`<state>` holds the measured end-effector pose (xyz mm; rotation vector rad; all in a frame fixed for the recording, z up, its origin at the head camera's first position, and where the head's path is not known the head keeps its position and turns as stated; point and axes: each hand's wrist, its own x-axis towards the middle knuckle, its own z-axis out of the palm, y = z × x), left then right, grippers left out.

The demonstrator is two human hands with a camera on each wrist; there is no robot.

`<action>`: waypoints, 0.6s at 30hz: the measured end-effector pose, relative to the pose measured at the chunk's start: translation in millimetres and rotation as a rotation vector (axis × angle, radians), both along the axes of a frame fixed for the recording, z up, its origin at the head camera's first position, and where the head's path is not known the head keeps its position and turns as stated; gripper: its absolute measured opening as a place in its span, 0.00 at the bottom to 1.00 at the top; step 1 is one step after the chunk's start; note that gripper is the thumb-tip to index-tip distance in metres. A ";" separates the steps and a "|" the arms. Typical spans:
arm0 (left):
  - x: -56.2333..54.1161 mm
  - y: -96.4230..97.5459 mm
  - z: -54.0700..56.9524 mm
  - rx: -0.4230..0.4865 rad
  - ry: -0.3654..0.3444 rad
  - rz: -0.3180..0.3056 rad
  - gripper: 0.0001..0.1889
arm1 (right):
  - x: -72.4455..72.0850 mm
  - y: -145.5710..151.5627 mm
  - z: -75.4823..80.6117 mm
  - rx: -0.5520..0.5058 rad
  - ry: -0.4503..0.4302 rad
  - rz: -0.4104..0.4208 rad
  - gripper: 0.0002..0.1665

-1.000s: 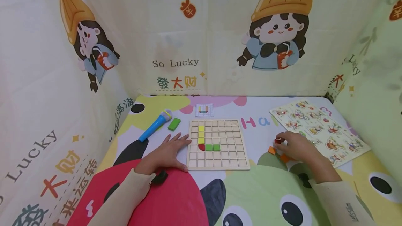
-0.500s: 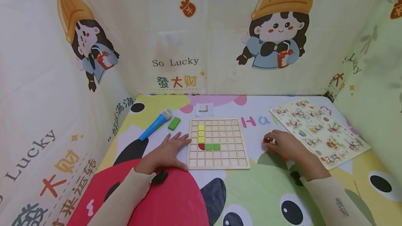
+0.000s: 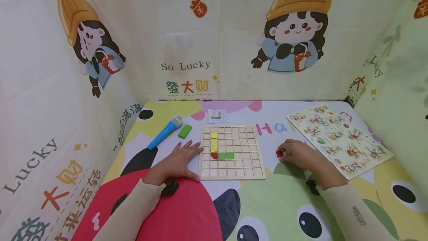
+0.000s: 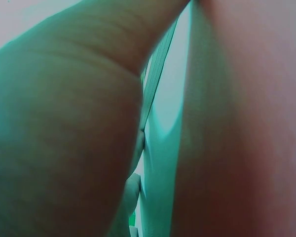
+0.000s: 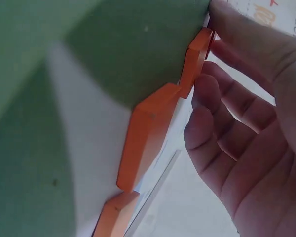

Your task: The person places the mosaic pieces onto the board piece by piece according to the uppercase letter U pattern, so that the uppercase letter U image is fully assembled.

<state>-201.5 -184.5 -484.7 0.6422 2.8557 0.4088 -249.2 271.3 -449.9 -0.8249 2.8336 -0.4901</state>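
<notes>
In the head view my right hand (image 3: 297, 153) pinches a small red block (image 3: 279, 154) between thumb and fingertips, to the right of the wooden grid board (image 3: 249, 165). The right wrist view shows its other fingers loosely bent beside several orange blocks (image 5: 149, 131) on the cloth. My left hand (image 3: 178, 161) lies with fingers spread, fingertips and thumb at the board's left edge. On the board, yellow squares (image 3: 214, 142) form a column, a red quarter-round piece (image 3: 214, 156) sits below them, and two green squares (image 3: 226, 156) continue rightward.
Behind the grid board lies a small pattern card (image 3: 217, 116). A blue toy microphone (image 3: 165, 133) and a green block (image 3: 185, 131) lie to the left. A picture puzzle board (image 3: 326, 131) rests at the right. Printed curtain (image 3: 234, 47) walls enclose the table.
My right hand has moved left with the red block, away from the orange blocks and toward the grid board. My left hand stays at the board's edge.
</notes>
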 end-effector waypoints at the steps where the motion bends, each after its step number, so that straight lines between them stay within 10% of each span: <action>1: 0.2 0.0 -0.5 -0.001 0.002 0.002 0.60 | 0.0 -0.2 -0.3 -0.006 0.005 0.015 0.15; 18: 0.5 0.0 0.4 0.010 -0.011 0.014 0.60 | 1.2 -13.1 0.6 0.036 -0.007 0.043 0.14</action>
